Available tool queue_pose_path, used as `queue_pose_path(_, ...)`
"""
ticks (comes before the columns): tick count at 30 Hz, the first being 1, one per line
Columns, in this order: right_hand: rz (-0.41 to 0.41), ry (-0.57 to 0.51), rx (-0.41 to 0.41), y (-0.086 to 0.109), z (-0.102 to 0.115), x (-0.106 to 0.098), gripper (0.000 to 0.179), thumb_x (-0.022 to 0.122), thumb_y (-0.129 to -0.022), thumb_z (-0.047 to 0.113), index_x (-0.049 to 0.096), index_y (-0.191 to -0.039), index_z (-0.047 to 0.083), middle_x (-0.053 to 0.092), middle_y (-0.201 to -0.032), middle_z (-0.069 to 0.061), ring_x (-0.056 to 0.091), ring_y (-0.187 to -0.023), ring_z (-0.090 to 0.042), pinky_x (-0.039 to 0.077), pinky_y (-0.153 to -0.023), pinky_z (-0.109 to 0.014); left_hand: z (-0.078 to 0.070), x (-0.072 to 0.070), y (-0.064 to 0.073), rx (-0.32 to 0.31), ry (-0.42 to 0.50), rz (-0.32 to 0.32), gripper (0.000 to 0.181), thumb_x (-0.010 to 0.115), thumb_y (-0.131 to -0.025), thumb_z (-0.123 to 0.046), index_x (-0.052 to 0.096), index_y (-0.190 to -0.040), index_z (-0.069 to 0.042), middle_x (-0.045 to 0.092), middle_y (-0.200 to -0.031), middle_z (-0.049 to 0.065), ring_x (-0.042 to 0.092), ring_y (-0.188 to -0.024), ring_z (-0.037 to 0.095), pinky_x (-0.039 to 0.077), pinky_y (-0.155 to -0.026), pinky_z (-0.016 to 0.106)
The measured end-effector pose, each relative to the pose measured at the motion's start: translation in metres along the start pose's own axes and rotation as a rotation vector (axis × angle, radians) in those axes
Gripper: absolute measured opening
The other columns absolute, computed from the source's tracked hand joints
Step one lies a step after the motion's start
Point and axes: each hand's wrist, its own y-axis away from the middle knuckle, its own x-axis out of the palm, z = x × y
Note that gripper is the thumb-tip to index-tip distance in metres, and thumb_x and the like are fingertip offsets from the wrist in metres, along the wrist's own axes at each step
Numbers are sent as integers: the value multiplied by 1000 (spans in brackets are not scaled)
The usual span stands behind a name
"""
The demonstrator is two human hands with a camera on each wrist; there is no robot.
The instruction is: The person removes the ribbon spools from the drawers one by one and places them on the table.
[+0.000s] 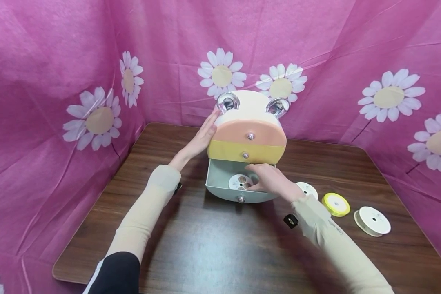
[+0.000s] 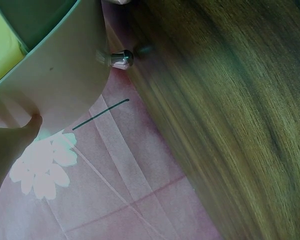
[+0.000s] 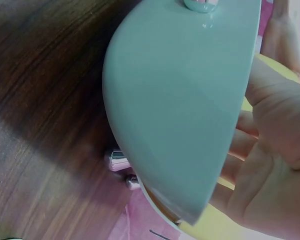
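A small drawer cabinet (image 1: 252,106) with a white top, two chrome eye-shaped rings and peach and yellow drawers stands on the table. Its bottom pale green drawer (image 1: 220,193) is pulled out; a white spool (image 1: 237,180) with round holes lies inside. My left hand (image 1: 203,134) rests flat along the cabinet's left side, its thumb (image 2: 34,125) against the wall in the left wrist view. My right hand (image 1: 270,178) reaches into the open drawer, thumb and fingers spread apart around the spool's right side. The drawer front (image 3: 180,90) hides its fingertips in the right wrist view.
Right of the cabinet lie a white spool (image 1: 307,189), a yellow ribbon spool (image 1: 336,204) and a larger white spool (image 1: 373,221). The brown wooden table (image 1: 191,253) is backed by a pink cloth (image 1: 169,81) with daisies. Chrome feet (image 3: 117,160) lift the cabinet.
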Motion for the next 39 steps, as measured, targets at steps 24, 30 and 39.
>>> queue_pose_path(24,109,-3,-126,-12,-3,12,45,77,-84,16,63,-124,1,72,-107,-11,67,-90,-23,57,-78,-40,39,3,-8,-27,-38,-25,102,22,-86,-82,15,-160,-12,-1,-170,4,1,-158,22,4,-129,47)
queue_pose_path(30,133,-30,-173,-14,-3,11,30,73,-84,7,63,-113,4,66,-89,-6,57,-74,-15,50,-69,-31,39,3,-10,-29,-52,-23,105,21,-85,-83,15,-160,-11,1,-170,6,2,-157,24,6,-129,48)
queue_pose_path(39,148,-30,-224,-16,-7,13,37,72,-85,5,61,-120,2,67,-96,-7,57,-79,-16,52,-73,-32,15,2,-4,-23,-17,-14,103,23,-89,-77,14,-158,-1,1,-168,17,1,-157,33,3,-129,49)
